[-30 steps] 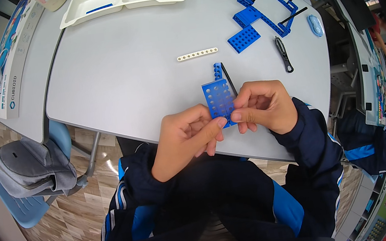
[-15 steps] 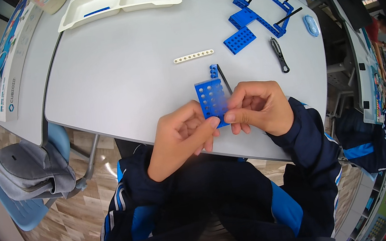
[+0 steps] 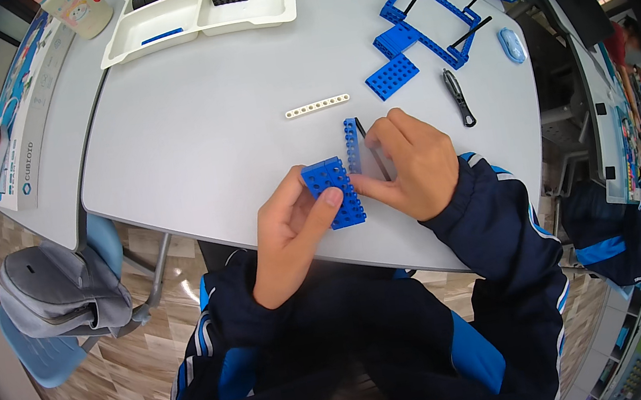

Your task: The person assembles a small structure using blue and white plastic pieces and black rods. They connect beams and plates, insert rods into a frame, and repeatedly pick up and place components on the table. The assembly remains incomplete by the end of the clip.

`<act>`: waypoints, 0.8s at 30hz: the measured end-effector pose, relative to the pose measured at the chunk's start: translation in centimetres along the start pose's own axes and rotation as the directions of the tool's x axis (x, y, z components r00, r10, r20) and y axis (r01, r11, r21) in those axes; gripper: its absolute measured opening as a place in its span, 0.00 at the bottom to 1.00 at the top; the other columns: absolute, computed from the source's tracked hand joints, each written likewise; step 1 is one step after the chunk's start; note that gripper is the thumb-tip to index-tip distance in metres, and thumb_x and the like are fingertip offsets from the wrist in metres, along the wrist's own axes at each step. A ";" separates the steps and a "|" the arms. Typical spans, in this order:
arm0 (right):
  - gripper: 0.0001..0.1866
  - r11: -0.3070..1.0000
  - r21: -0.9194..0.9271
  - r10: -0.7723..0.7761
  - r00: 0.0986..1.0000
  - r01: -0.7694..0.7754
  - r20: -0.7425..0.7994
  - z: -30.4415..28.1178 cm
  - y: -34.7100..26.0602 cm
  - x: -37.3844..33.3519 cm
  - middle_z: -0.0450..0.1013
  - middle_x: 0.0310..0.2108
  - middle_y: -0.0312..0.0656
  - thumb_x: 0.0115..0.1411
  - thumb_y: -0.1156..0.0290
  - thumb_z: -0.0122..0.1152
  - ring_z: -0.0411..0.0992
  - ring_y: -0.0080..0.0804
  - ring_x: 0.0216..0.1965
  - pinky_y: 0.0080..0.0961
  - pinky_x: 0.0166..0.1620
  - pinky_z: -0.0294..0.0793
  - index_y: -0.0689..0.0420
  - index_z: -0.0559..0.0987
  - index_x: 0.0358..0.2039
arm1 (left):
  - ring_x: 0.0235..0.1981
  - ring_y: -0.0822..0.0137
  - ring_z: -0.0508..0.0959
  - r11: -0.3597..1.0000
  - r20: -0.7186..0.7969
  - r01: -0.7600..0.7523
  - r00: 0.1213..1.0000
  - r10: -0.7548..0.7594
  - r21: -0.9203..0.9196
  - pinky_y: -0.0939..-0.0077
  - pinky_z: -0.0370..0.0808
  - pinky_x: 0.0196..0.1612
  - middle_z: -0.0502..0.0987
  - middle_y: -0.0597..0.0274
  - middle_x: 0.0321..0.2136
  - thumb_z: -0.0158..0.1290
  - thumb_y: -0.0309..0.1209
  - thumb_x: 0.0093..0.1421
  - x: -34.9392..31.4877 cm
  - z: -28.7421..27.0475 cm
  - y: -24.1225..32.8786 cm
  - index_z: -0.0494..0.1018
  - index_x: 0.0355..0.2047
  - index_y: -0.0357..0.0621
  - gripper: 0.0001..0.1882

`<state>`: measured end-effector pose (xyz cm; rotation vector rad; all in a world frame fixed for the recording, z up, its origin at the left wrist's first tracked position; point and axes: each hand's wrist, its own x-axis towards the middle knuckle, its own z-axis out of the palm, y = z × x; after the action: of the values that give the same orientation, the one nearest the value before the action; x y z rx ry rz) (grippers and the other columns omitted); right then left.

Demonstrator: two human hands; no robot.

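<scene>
My left hand (image 3: 291, 232) is closed on a blue building block (image 3: 323, 177) with round holes in its face and studs along one edge. The thumb presses on that face. Just right of it, my right hand (image 3: 413, 167) has thumb and fingers apart, its fingertips partly blurred. The thumb tip comes up to the block's studded edge; whether it touches cannot be made out. Close to those fingers lie a narrow blue studded beam (image 3: 351, 143) and a thin black rod (image 3: 362, 128). A white beam with holes (image 3: 317, 106) rests farther off.
At the far right stands a blue frame (image 3: 393, 12) with black rods, a blue plate (image 3: 392, 77) beside it. A black tool (image 3: 458, 98) and a light-blue case (image 3: 511, 45) lie nearby. A white parts tray (image 3: 193, 34) sits at the far left, near a cup (image 3: 82, 17).
My right hand has come off the blue block and moved up toward the narrow beam. My left hand keeps the block, now tilted and slightly farther left.
</scene>
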<state>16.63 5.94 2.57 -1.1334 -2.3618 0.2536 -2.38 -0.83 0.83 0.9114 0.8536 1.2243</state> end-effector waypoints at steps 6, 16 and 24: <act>0.12 0.993 0.047 0.103 0.993 -0.106 0.060 -0.6 0.3 -0.5 0.69 0.21 0.40 0.50 0.69 0.70 0.71 0.36 0.20 0.28 0.25 0.71 0.60 0.74 0.25 | 0.36 0.80 0.69 1.000 0.004 0.026 1.000 -0.026 0.010 0.82 0.68 0.39 0.73 0.66 0.35 0.52 0.27 0.67 0.0 0.0 0.0 0.70 0.41 0.35 0.07; 0.05 0.480 0.628 0.285 0.786 -0.613 0.549 -2.9 -0.1 -0.6 0.77 0.22 0.37 0.55 0.75 0.64 0.71 0.16 0.22 0.15 0.27 0.69 0.62 0.81 0.32 | 0.40 0.78 0.71 0.999 0.028 0.035 0.999 -0.035 -0.022 0.80 0.70 0.44 0.74 0.63 0.39 0.51 0.26 0.68 0.0 -0.4 0.1 0.67 0.46 0.35 0.10; 0.04 0.557 0.635 0.138 0.814 -0.535 0.564 -2.6 -0.7 -0.7 0.76 0.22 0.37 0.55 0.77 0.64 0.71 0.17 0.23 0.15 0.26 0.67 0.61 0.77 0.31 | 0.43 0.77 0.72 0.998 0.052 0.061 0.997 -0.062 0.007 0.78 0.71 0.46 0.74 0.61 0.41 0.51 0.25 0.68 0.1 -0.5 0.0 0.67 0.44 0.34 0.08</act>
<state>17.88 4.83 4.77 -1.1265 -1.9165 1.6934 -2.79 -0.64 0.59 0.9116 0.8380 1.1408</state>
